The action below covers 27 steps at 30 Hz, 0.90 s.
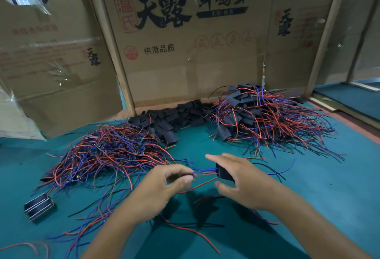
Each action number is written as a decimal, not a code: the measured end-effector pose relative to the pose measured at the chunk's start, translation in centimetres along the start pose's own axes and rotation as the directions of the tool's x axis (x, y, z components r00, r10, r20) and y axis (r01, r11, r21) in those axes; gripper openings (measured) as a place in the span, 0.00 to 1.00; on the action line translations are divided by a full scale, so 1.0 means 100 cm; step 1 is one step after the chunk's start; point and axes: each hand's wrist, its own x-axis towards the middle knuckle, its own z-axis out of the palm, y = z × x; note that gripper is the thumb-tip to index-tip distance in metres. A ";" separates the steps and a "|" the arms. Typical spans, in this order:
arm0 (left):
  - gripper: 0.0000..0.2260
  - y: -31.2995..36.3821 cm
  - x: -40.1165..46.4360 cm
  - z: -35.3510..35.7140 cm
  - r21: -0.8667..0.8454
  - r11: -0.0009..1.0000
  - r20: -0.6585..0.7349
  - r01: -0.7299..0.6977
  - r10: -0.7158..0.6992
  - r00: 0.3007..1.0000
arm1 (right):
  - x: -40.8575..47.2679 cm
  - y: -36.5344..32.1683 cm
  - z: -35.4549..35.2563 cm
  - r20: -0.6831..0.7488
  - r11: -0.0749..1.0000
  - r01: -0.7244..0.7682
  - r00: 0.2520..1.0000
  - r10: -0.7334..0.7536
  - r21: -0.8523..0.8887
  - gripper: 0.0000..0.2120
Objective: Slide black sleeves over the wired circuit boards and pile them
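My right hand holds a black sleeve between thumb and fingers, just above the green table. Blue and red wires run out of the sleeve's left end, and my left hand pinches their tips. The circuit board itself is hidden inside the sleeve. A heap of bare wired boards lies at the left. Empty black sleeves form a row along the back. The pile of sleeved boards rises at the back right.
Cardboard box panels wall off the back of the green table. A small dark ribbed block lies at the front left. Loose red and black wires trail under my forearms.
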 end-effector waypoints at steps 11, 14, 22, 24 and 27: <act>0.09 0.007 0.005 0.033 -0.280 0.958 -0.137 -0.064 0.027 0.990 | 0.001 -0.015 -0.003 0.108 0.990 0.113 0.989 -0.103 -0.087 0.29; 0.08 0.010 0.005 0.037 -0.325 0.940 -0.179 -0.104 0.047 0.983 | -0.002 -0.020 -0.001 0.083 0.992 0.112 0.991 -0.108 -0.051 0.33; 0.10 0.015 0.005 0.042 -0.378 0.915 -0.312 -0.138 0.015 0.950 | -0.003 -0.018 -0.011 0.073 0.990 0.123 0.989 -0.127 0.063 0.34; 0.08 0.016 0.005 0.043 -0.413 0.900 -0.317 -0.138 0.000 0.949 | -0.001 -0.016 -0.012 0.060 0.988 0.140 0.988 -0.143 0.065 0.35; 0.09 0.017 0.005 0.042 -0.443 0.885 -0.314 -0.142 -0.005 0.950 | 0.001 -0.016 -0.011 0.035 0.985 0.160 0.986 -0.163 0.064 0.35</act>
